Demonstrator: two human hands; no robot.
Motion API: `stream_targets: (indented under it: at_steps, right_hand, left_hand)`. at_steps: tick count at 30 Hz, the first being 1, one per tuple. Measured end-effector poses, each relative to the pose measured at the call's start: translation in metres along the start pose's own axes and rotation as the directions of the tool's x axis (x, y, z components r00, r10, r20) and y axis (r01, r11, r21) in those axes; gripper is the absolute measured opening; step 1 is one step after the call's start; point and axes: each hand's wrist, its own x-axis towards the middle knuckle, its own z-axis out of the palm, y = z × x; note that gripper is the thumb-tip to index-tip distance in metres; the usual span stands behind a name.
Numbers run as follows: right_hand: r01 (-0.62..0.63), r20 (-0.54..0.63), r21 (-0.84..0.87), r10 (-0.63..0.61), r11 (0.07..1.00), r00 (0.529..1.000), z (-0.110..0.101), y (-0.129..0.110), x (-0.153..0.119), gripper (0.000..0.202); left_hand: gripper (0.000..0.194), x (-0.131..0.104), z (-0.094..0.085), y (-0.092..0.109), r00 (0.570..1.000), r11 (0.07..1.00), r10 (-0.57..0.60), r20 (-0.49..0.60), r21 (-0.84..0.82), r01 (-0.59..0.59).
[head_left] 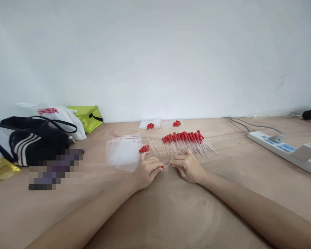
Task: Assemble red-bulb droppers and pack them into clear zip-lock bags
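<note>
Running back to a pale wall (171, 62): wood-toned counter (155, 214), black bag (41, 141) left, power strip (272, 143) right | left hand (147, 171) and right hand (186, 166) facing near its middle, forearms (103, 203) slanting inward | left grip pinched on a red bulb (162, 167), right grip pinched on a thin tube (167, 166) | bulb and tube between the hands, nearer than the red-topped tubes (182, 137)

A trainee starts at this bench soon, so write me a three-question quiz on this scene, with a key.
1. Where does the stack of clear bags lie from the row of red-tipped sticks, as the camera sees it?
A) to its right
B) to its left
C) beneath it
2. True or false: the power strip lies to the right of the right hand.
3. Fill in: the left hand holds a ____ cap at one end of the thin stick.

Key: 1. B; 2. True; 3. red
</note>
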Motion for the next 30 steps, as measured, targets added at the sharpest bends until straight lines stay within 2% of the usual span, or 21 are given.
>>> stream_targets:
  at_steps: [4, 9, 14, 17, 30]
  right_hand:
    - [-0.015, -0.016, -0.079, 0.014, 0.997, 1.0, 0.002, -0.004, -0.001, 0.026]
    - [0.005, -0.06, -0.176, -0.015, 0.984, 0.998, 0.004, -0.01, -0.001, 0.026]
    - [-0.001, -0.092, -0.103, -0.008, 0.995, 0.996, 0.0, -0.003, -0.003, 0.021]
    - [-0.017, -0.066, -0.092, 0.01, 0.996, 0.998, -0.001, 0.002, -0.004, 0.022]
    - [0.008, -0.075, -0.076, -0.013, 0.997, 0.997, 0.003, -0.007, -0.004, 0.022]
  left_hand:
    - [0.015, 0.0, 0.001, 0.0, 0.999, 0.999, 0.008, -0.042, 0.037, -0.006]
    - [0.013, 0.001, 0.0, 0.001, 0.999, 0.997, -0.019, -0.042, 0.072, 0.022]
    - [0.012, 0.001, -0.003, -0.004, 0.996, 0.994, -0.047, -0.078, 0.095, 0.054]
    - [0.012, 0.0, -0.003, -0.006, 0.994, 0.995, -0.057, -0.098, 0.078, 0.065]
    - [0.014, 0.001, -0.002, 0.002, 1.0, 1.0, -0.016, -0.021, 0.026, 0.016]
